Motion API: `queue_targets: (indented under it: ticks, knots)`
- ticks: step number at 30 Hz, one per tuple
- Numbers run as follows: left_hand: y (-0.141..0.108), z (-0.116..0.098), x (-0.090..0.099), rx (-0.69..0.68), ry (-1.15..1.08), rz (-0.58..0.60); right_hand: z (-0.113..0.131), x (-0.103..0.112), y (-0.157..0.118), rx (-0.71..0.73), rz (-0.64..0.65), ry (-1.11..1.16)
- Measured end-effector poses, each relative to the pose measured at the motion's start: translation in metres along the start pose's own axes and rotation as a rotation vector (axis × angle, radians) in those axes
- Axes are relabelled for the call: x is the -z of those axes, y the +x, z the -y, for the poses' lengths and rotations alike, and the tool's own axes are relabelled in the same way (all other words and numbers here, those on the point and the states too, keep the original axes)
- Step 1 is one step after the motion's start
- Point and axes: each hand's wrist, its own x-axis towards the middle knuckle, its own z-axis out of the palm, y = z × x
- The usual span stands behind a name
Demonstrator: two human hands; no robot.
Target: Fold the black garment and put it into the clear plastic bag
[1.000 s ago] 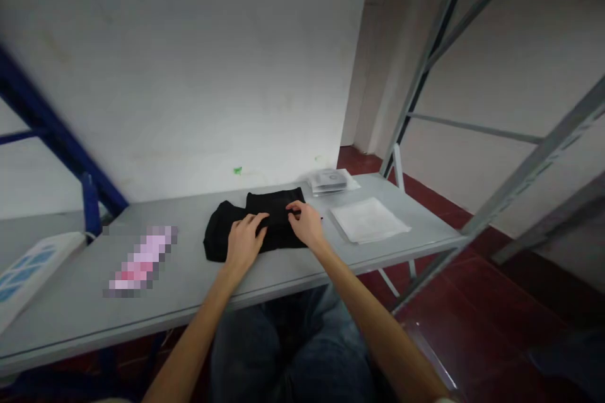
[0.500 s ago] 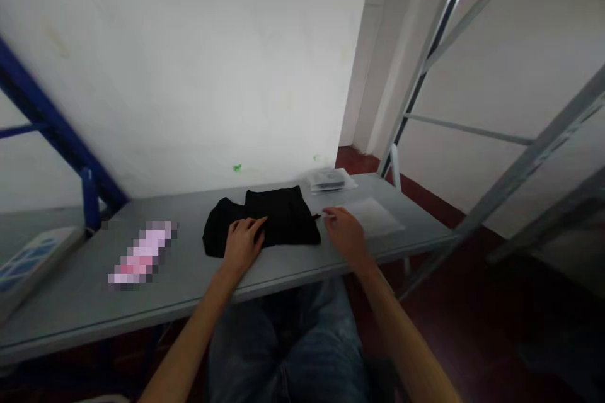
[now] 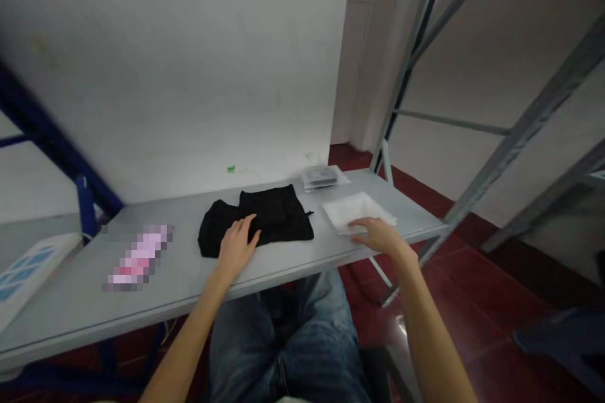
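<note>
**Black cloth under my left palm, white packet under my right**

A white power strip lies at the far left of the grey table. My left hand rests flat, fingers spread, on the near edge of the folded black garment, a dark, soft, slightly rumpled bundle mid-table. Just right of it, my right hand lies loosely open on the flat white packet, gripping nothing; behind it sits a small stack of clear bags
</note>
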Motion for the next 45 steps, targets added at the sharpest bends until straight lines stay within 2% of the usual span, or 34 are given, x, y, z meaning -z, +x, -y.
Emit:
queue_targets:
  ticks: [3, 7, 12, 18, 21, 24, 26, 31, 34, 37, 41, 43, 45]
  knots:
    - [-0.001, -0.002, 0.002, 0.022, -0.009, -0.008, 0.006, 0.004, 0.001, -0.015, -0.055, 0.028]
    - [-0.004, -0.009, 0.009, 0.025, -0.004, -0.033, 0.018, 0.007, 0.004, 0.058, -0.078, 0.063]
    - [-0.013, -0.018, 0.021, 0.055, 0.006, -0.138, 0.031, 0.006, 0.008, 0.134, -0.052, 0.140]
    - [-0.029, -0.018, 0.029, 0.017, -0.018, -0.127, 0.035, 0.002, 0.009, 0.141, -0.014, 0.135]
    - [-0.032, -0.017, 0.030, 0.009, -0.027, -0.140, 0.044, 0.006, 0.010, 0.179, -0.131, 0.159]
    - [-0.032, -0.017, 0.030, -0.003, -0.074, -0.168, 0.073, 0.012, 0.007, 0.246, -0.347, 0.210]
    - [-0.033, -0.017, 0.030, -0.032, -0.132, -0.168, 0.102, 0.014, 0.001, 0.329, -0.419, 0.236]
    - [-0.036, -0.019, 0.034, -0.174, -0.280, -0.082, 0.180, -0.002, -0.024, 0.625, -0.385, 0.174]
    - [-0.037, -0.018, 0.037, -0.234, -0.339, -0.017, 0.203, -0.018, -0.034, 0.749, -0.343, 0.140]
    - [-0.035, -0.015, 0.039, -0.213, -0.384, 0.024, 0.202, -0.024, -0.033, 0.764, -0.287, 0.128]
    - [-0.029, -0.011, 0.043, -0.065, -0.487, -0.069, 0.172, -0.010, -0.021, 0.620, -0.201, 0.149]
    - [-0.027, -0.007, 0.045, 0.015, -0.533, -0.148, 0.153, -0.001, -0.013, 0.523, -0.218, 0.193]
    - [-0.026, -0.002, 0.047, 0.077, -0.553, -0.175, 0.136, 0.006, -0.008, 0.478, -0.282, 0.227]
